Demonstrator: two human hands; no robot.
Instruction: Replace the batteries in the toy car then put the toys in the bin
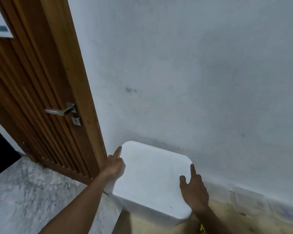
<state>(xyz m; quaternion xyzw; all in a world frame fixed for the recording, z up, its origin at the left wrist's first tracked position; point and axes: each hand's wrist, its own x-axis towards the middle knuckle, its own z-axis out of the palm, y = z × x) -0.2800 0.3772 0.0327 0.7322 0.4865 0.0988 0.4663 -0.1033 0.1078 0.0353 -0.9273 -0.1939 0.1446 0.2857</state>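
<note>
The white bin (139,206) has its lid (152,174) on, so the inside is hidden, and its base is cut off at the bottom edge. A small yellow thing (201,229) beside the right forearm is too blurred to name. The bin stands against the wall (193,81), just right of the wooden door (41,98). The left hand (115,168) lies on the lid's left edge with its forefinger straight. The right hand (194,190) rests near the right edge, forefinger and thumb spread. The other fingers are hidden, so neither grip can be told
</note>
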